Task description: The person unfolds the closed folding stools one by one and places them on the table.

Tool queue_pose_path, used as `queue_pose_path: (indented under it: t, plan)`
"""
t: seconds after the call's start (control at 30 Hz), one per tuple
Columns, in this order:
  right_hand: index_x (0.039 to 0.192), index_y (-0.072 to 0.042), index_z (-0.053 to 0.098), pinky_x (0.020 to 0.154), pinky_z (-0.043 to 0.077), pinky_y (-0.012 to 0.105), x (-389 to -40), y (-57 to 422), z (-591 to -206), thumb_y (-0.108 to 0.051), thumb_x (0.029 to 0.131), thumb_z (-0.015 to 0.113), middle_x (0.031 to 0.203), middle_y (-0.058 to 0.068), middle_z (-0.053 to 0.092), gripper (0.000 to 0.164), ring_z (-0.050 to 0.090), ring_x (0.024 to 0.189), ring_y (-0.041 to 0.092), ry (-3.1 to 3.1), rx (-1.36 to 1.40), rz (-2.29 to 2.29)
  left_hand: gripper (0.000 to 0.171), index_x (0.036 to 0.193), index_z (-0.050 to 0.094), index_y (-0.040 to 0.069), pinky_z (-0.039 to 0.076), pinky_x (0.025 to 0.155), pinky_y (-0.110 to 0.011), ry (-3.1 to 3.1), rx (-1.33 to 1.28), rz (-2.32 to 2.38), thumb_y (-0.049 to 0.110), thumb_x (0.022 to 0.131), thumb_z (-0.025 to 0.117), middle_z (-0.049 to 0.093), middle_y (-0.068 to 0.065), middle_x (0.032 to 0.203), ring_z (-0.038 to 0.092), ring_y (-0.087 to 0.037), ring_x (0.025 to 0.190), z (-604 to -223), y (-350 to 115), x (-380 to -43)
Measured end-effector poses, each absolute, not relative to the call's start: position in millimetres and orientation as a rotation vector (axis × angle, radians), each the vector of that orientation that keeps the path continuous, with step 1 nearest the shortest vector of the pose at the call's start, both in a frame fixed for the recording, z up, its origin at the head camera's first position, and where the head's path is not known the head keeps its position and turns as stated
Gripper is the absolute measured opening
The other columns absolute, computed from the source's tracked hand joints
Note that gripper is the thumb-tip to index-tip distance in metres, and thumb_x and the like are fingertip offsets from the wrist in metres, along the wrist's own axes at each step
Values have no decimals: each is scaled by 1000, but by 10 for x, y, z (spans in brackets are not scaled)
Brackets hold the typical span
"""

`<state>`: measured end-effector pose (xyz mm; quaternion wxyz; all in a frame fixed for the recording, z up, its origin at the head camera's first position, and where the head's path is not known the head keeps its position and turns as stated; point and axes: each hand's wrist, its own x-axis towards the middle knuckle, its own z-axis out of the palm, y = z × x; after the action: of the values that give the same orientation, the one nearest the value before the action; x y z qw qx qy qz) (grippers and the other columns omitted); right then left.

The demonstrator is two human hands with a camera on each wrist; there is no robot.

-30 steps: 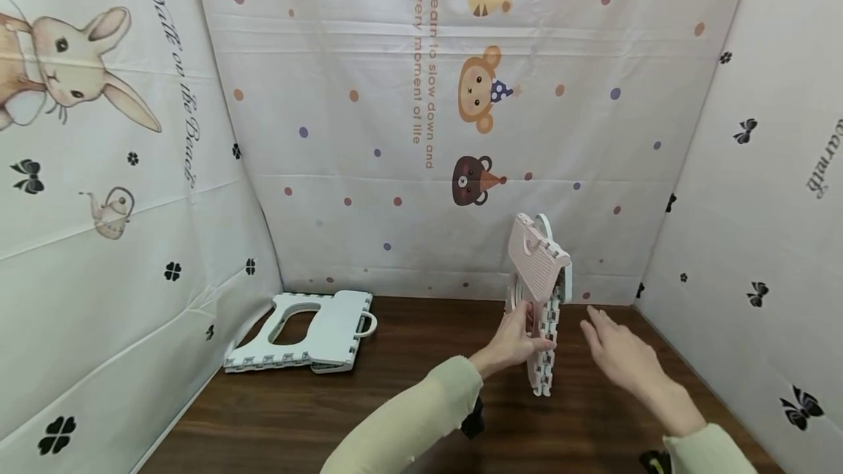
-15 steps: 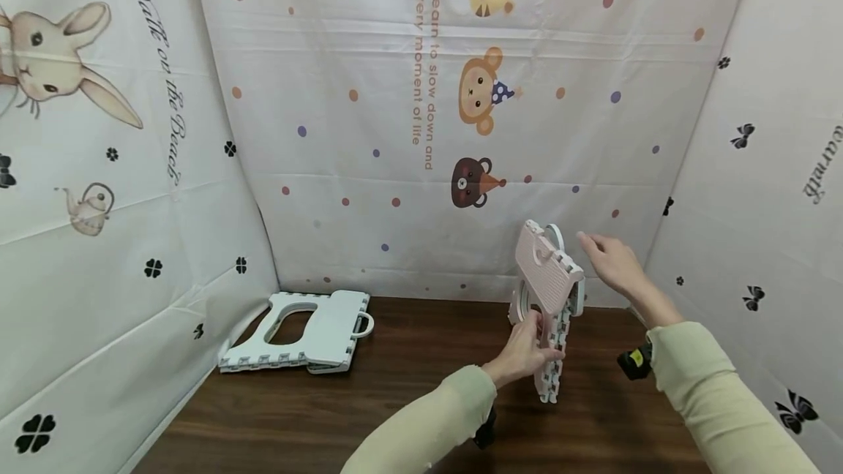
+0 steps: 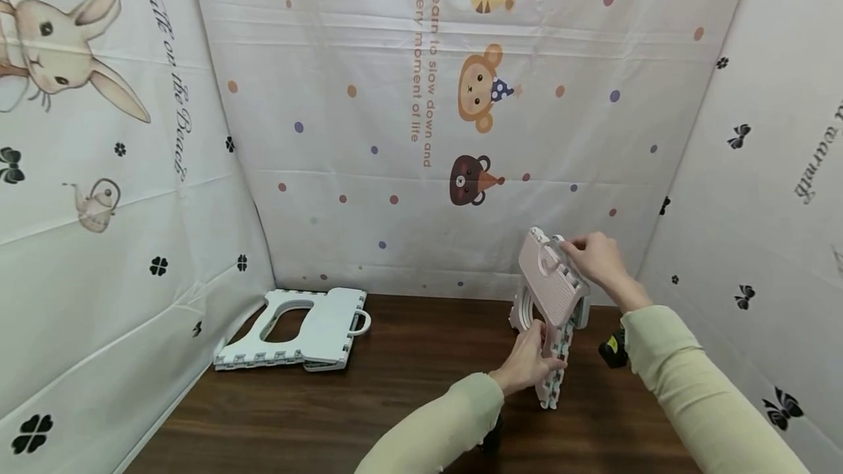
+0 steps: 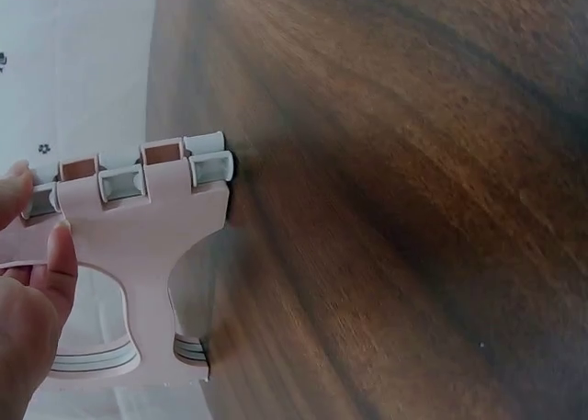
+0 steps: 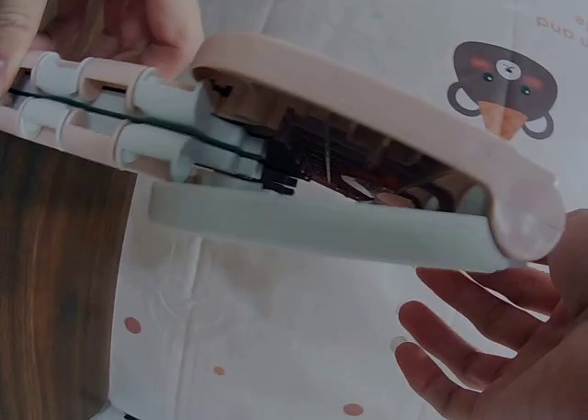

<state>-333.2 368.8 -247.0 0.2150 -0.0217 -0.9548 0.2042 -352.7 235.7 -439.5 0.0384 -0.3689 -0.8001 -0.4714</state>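
A pink and pale green folding step stool (image 3: 549,280) stands on its narrow end on the table, partly folded, its top panel tilted out from the legs. My left hand (image 3: 527,366) grips its leg edge, with fingers through the opening and the thumb on the hinges; in the left wrist view the hand (image 4: 32,319) holds the pink leg panel (image 4: 152,236). At the upper end, my right hand (image 3: 601,260) pinches the stool's handle. From the right wrist, the gap between the panels (image 5: 349,89) shows; my right fingers (image 5: 459,342) curl below, the thumb hidden.
A second folding step stool (image 3: 332,331), white, lies flat on the dark wooden table (image 3: 296,415) at the left, its loop handle pointing right. Printed cloth walls (image 3: 369,225) enclose the table at the back and both sides.
My right hand has risen from beside the stool, moved left, and taken hold of its handle at the top. The left hand keeps its grip; the stool has shifted slightly right.
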Motion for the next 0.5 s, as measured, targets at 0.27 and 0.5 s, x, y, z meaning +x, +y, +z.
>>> queue_pose_path:
  t: [0.27, 0.5]
  plan:
    - [104, 12, 67, 58, 42, 29, -3402, 3677, -2447, -21, 98, 55, 96, 30, 67, 36, 62, 78, 34, -2574, -41, 535, 46, 104, 45, 16, 38, 61, -15, -2567, -1213, -1147, 36, 81, 78, 50, 4, 91, 41, -1, 73, -4226, 2283, -3557]
    - [100, 10, 69, 54, 40, 26, -3379, 3634, -2442, -24, 98, 53, 90, 27, 69, 37, 60, 70, 27, -2589, -49, 545, 55, 116, 49, 13, 46, 74, -16, -2726, -1274, -1015, 43, 80, 77, 58, -1, 111, 55, -3, 89, -4142, 2100, -3604]
